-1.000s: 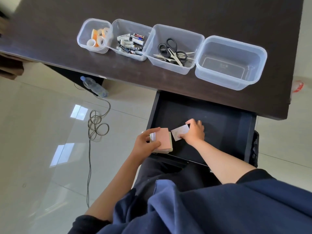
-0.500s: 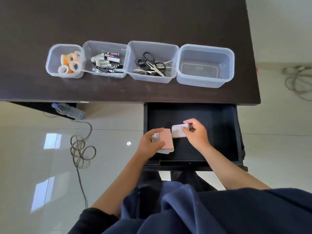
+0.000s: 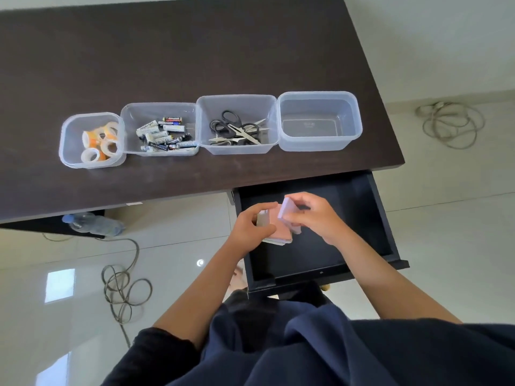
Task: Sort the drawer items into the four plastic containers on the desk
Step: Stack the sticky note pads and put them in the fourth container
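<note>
Over the open black drawer [image 3: 373, 207], my left hand [image 3: 248, 228] grips a stack of pink sticky-note pads [image 3: 280, 235]. My right hand [image 3: 315, 215] holds a pale lilac pad [image 3: 287, 208] tilted on edge, touching the top of that stack. Four clear plastic containers line the dark desk [image 3: 195, 51]: one with tape rolls [image 3: 92, 140], one with batteries [image 3: 161, 132], one with scissors [image 3: 237, 126], and an empty one [image 3: 320, 121] at the right.
A water bottle [image 3: 92, 222] lies on the floor under the desk. Coiled cables lie on the tiled floor at the lower left [image 3: 122, 288] and upper right [image 3: 451, 123]. My dark blue clothing [image 3: 306, 349] fills the bottom of the view.
My right hand lifted the pale pad off the drawer floor and brought it left onto the stack in my left hand. The camera view swung, so the desk now sits more to the left.
</note>
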The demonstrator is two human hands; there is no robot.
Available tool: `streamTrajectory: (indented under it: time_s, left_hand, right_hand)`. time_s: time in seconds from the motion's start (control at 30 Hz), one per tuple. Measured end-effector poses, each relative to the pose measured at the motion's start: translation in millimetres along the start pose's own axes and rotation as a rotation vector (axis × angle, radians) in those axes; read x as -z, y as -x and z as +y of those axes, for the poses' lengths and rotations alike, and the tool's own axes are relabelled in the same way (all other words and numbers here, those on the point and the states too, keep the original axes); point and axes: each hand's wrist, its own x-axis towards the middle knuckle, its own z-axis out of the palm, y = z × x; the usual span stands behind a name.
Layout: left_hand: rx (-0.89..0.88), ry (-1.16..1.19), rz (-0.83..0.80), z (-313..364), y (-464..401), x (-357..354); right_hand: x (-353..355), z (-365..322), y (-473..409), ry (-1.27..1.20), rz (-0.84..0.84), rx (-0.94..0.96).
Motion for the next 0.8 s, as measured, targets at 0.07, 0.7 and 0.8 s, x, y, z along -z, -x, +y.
streamTrajectory:
  time_s: [0.07,0.7,0.8]
  left_hand:
    - [0.024,0.063,-0.019,0,2,6]
    - [0.066,0.169,-0.101,3,7,23]
    - [0.073,0.201,-0.115,3,9,20]
  right_hand:
    - [-2,-1,0,0.046,-0.031,0.029]
    - [-34,2,13,0.239,0.382,0.049]
    - [-42,7,18,0.191,0.438,0.033]
